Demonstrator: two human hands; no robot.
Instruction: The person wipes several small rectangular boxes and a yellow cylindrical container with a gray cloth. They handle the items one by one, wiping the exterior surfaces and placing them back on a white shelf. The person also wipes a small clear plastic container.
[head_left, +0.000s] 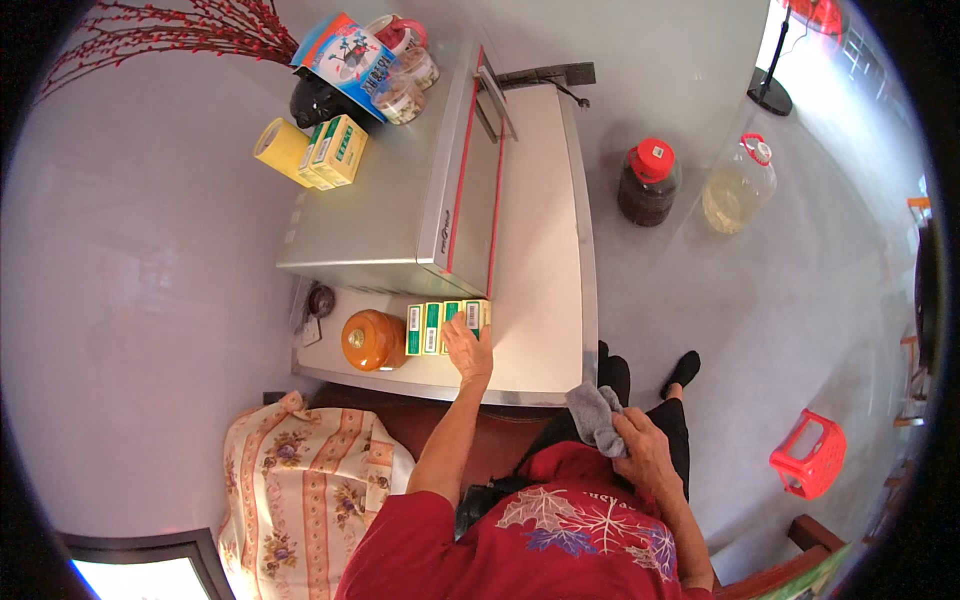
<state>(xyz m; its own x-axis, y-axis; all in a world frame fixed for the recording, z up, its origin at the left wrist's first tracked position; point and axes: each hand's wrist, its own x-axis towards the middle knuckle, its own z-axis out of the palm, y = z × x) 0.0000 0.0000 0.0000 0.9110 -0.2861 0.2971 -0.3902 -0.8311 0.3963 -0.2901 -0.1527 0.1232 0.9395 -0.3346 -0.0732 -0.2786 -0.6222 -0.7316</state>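
Note:
My left hand (467, 352) is at the right end of a row of small yellow-and-green boxes (414, 331), which stand side by side against the front of a silver cabinet-like appliance (370, 225). Its fingers and thumb close about the rightmost box (479, 315) and partly cover its neighbour. Left of the row sits a round orange lidded jar (373, 340). Lower right, close to my body, my right hand (645, 452) grips a bunched grey cloth (597, 418), clear of the table.
The white tabletop (540, 250) runs along the appliance's right side. On the appliance are yellow boxes (340, 152), a yellow cylinder (283, 150) and a blue-and-white pouch (345, 55). A red-lidded jar (648, 185), clear jug (738, 185) and red stool (808, 455) stand on the floor.

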